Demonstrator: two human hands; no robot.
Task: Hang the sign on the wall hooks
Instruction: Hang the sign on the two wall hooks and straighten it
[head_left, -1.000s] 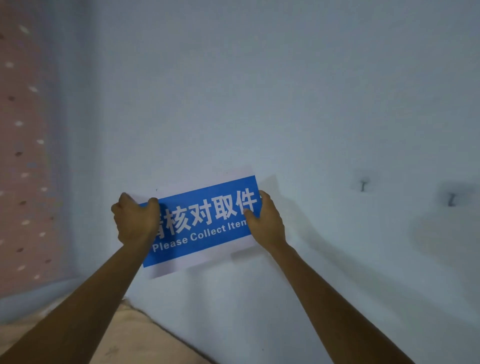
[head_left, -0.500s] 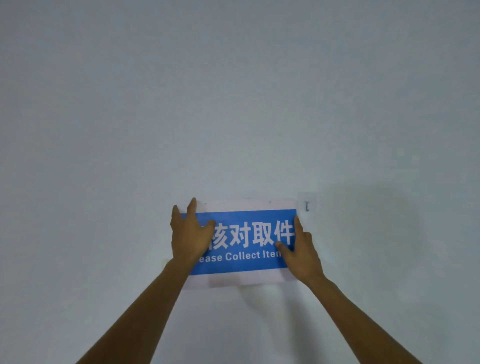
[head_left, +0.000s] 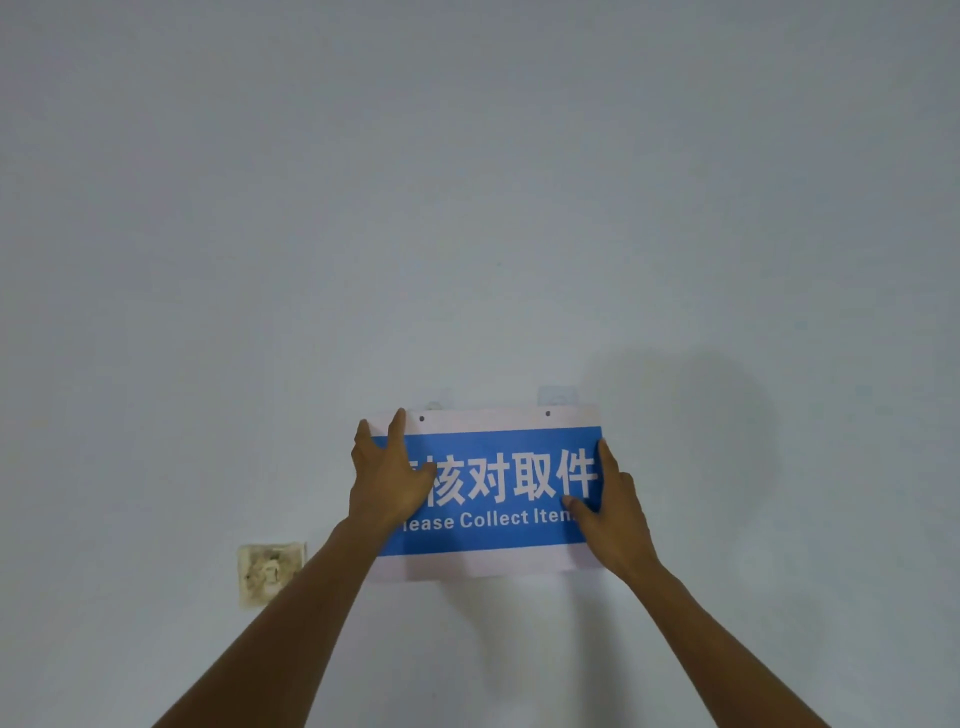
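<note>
A blue and white sign (head_left: 498, 486) reading "Please Collect Items" lies flat against the pale wall, level. Two small holes sit in its white top strip. Just above that strip, two clear adhesive hooks peek out, the left hook (head_left: 434, 404) and the right hook (head_left: 557, 395). I cannot tell whether the holes are on the hooks. My left hand (head_left: 389, 475) grips the sign's left end, fingers spread over its face. At the right end my right hand (head_left: 610, 512) holds the edge, thumb on the blue face.
A stained, yellowed wall switch plate (head_left: 270, 571) sits to the lower left of the sign, beside my left forearm. The rest of the wall (head_left: 467, 208) is plain pale paint. A soft shadow falls right of the sign.
The sign went from tilted and away from the hooks to level right under them. It shifted to the right, so the right hook now sits above its top edge.
</note>
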